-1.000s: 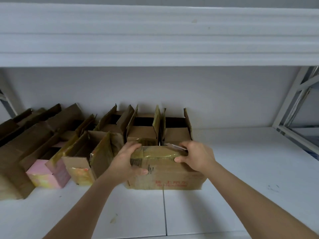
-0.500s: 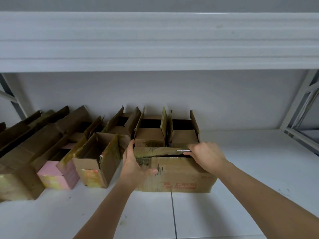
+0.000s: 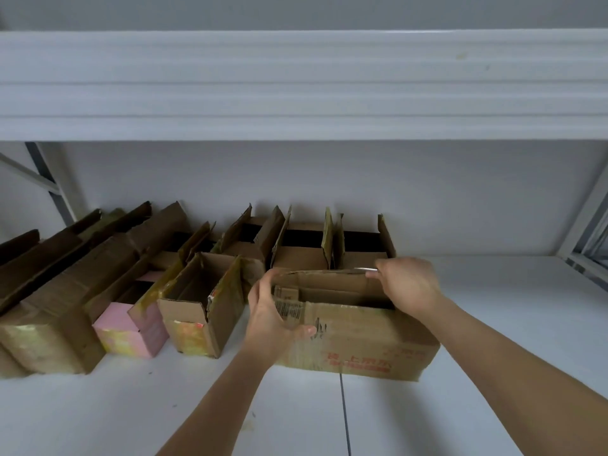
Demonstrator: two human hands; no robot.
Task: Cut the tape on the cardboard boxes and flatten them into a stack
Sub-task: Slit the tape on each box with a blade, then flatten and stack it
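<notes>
The box (image 3: pixel 355 330) at frame centre now gapes; left hand (image 3: pixel 273 311) grips its corner, right hand (image 3: pixel 406 284) pinches a blade (image 3: pixel 367 269). Keep the blade clear while folding flaps.

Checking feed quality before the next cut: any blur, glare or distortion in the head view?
Head view: soft and slightly blurred throughout, dim under the upper shelf; wide-angle bowing at the edges; no harsh glare, only a glint on the metal tool in the right hand.
</notes>
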